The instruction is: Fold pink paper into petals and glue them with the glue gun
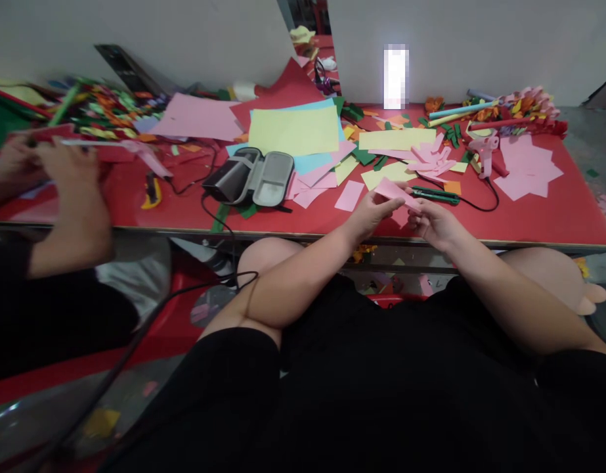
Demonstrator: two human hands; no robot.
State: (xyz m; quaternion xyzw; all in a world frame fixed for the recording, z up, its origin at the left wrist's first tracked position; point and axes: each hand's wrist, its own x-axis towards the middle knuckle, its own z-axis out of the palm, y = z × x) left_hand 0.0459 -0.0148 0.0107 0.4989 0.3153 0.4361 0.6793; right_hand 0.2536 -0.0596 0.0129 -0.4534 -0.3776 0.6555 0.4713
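Observation:
Between my two hands, just above the front edge of the red table, is a piece of pink paper [394, 192]. My left hand [369, 215] pinches its left end, thumb on top. The fingers of my right hand [434, 223] close on its right end. Right behind my right hand lies a green utility knife [435, 195]. A flat pink paper rectangle [349, 196] rests to the left of my left hand. Farther back sits a pile of pink paper strips [433, 157], with a pink glue gun [484, 151] to its right.
An open grey case [273, 177] with a cable stands left of centre, before stacked yellow paper [293, 129]. A star-shaped pink paper stack [529, 167] lies at right. At far left, a co-worker's hands [61, 157] work near another glue gun [148, 156] and a yellow cutter [151, 192].

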